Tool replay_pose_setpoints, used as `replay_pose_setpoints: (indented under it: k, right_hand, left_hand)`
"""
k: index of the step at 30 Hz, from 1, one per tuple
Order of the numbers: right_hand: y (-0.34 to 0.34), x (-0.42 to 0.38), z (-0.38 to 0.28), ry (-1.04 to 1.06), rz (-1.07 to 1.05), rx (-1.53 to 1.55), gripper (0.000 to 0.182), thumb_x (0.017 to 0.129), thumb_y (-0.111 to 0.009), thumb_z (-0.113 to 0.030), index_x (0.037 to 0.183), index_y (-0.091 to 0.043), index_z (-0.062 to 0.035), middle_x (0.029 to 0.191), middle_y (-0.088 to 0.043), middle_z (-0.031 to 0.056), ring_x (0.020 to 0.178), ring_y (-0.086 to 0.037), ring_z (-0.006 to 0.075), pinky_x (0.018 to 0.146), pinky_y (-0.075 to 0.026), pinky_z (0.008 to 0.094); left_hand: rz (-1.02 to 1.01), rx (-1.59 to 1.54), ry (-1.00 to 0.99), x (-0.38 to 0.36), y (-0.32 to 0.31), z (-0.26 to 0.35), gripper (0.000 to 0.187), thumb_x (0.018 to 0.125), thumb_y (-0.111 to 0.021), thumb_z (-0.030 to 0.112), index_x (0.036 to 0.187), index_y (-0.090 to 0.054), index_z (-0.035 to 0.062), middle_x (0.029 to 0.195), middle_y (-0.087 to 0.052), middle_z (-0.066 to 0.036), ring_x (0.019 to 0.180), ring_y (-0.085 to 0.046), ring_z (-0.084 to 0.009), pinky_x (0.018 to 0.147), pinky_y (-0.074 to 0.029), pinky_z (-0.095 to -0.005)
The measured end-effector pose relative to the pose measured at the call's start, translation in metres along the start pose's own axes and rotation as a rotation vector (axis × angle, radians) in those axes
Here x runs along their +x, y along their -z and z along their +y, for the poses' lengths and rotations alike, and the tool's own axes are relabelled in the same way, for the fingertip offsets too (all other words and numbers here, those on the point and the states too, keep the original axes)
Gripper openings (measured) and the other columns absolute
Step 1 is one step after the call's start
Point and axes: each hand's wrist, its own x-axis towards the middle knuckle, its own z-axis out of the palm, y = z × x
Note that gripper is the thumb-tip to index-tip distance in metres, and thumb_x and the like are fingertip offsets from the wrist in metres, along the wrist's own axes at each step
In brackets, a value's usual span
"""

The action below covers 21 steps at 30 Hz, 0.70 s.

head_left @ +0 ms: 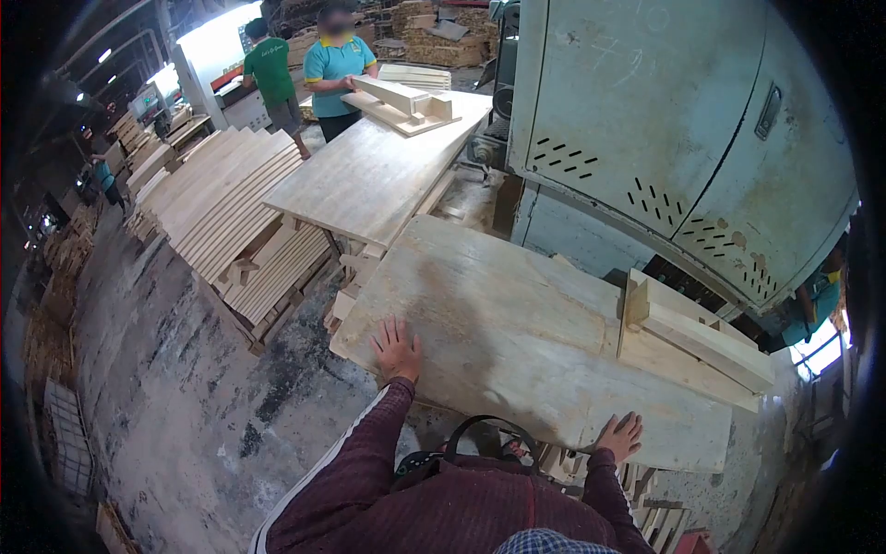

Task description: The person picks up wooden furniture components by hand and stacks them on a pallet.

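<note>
Both of my hands rest on a worn wooden tabletop (517,323) in front of me. My left hand (397,351) lies flat near its left end, fingers spread, holding nothing. Near the front edge at the right, my right hand (620,437) also lies with its fingers apart and nothing in it. A wooden frame-like jig (692,346), a board with a thick bar along it, sits at the tabletop's far right side, away from both hands.
Beyond stands a second table (369,185), where a person in a blue shirt (340,69) handles another wooden jig (406,106). Stacked boards (221,194) stand at left. A large metal cabinet (637,111) rises behind the tabletop. Another person in green (269,74) stands farther back.
</note>
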Motion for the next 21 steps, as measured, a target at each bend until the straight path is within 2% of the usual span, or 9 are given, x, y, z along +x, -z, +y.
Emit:
replay_pose_setpoints:
  k: [12, 15, 21]
  right_hand:
    - [-0.006, 0.002, 0.004, 0.009, 0.008, -0.006, 0.057, 0.094, -0.046, -0.048, 0.144, -0.037, -0.0216, 0.155, -0.03, -0.001, 0.144, -0.024, 0.0234, 0.114, -0.017, 0.0557]
    - [-0.007, 0.003, 0.005, 0.007, 0.007, -0.02, 0.058, 0.094, -0.046, -0.049, 0.145, -0.036, -0.0216, 0.155, -0.03, -0.0007, 0.144, -0.024, 0.0234, 0.113, -0.018, 0.0562]
    - [-0.013, 0.005, 0.006, 0.016, 0.038, -0.026, 0.058, 0.094, -0.045, -0.049, 0.144, -0.037, -0.0209, 0.155, -0.031, -0.0007, 0.144, -0.025, 0.0235, 0.113, -0.019, 0.0571]
  left_hand:
    - [0.013, 0.007, 0.001, 0.001, 0.001, 0.001, 0.059, 0.089, -0.054, 0.04, 0.141, -0.042, 0.014, 0.15, -0.036, -0.007, 0.14, -0.029, -0.0283, 0.113, -0.018, -0.0565]
    - [-0.027, -0.004, 0.006, 0.001, 0.004, 0.002, 0.058, 0.091, -0.053, 0.038, 0.142, -0.042, 0.013, 0.153, -0.033, -0.007, 0.142, -0.026, -0.0282, 0.113, -0.018, -0.0566]
    - [-0.065, -0.015, -0.034, 0.02, -0.004, 0.0, 0.061, 0.089, -0.057, 0.037, 0.142, -0.04, 0.0123, 0.152, -0.033, -0.01, 0.142, -0.026, -0.0319, 0.112, -0.02, -0.0569]
